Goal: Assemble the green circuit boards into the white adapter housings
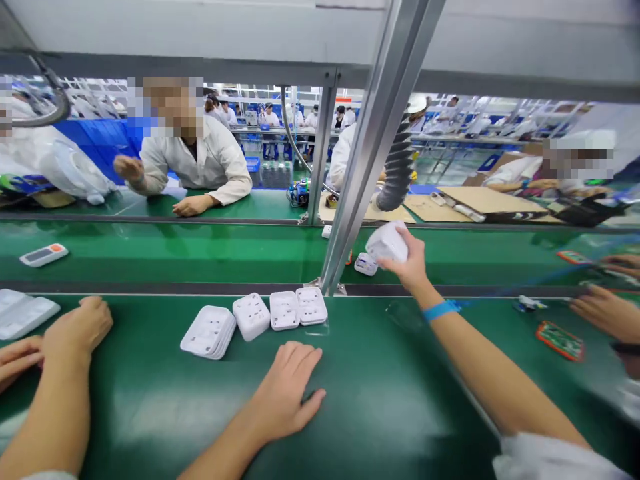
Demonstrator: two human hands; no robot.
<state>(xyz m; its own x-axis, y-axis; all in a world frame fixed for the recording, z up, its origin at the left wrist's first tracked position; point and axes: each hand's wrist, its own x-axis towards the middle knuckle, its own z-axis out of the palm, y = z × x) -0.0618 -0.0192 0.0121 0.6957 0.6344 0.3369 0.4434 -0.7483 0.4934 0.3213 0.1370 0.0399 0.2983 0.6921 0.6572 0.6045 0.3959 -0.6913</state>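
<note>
My right hand [411,261], with a blue band round its wrist, is raised over the conveyor belt and grips a white plastic casing [386,243], perhaps several stacked. Just beyond it a white casing with parts inside [366,264] lies on the belt. On the green bench my left hand [287,393] rests palm down, thumb apart, holding nothing. Ahead of that hand stand stacks of square white casings: a leaning stack [207,332], a second stack [251,316], and two more [284,311] side by side near the bench edge.
A metal post [370,147] rises between bench and belt. Green circuit boards in orange frames [560,341] lie at right beside a co-worker's hand [605,310]. Another person's hands [75,330] work at left. A white remote-like device [44,255] lies on the belt [200,250].
</note>
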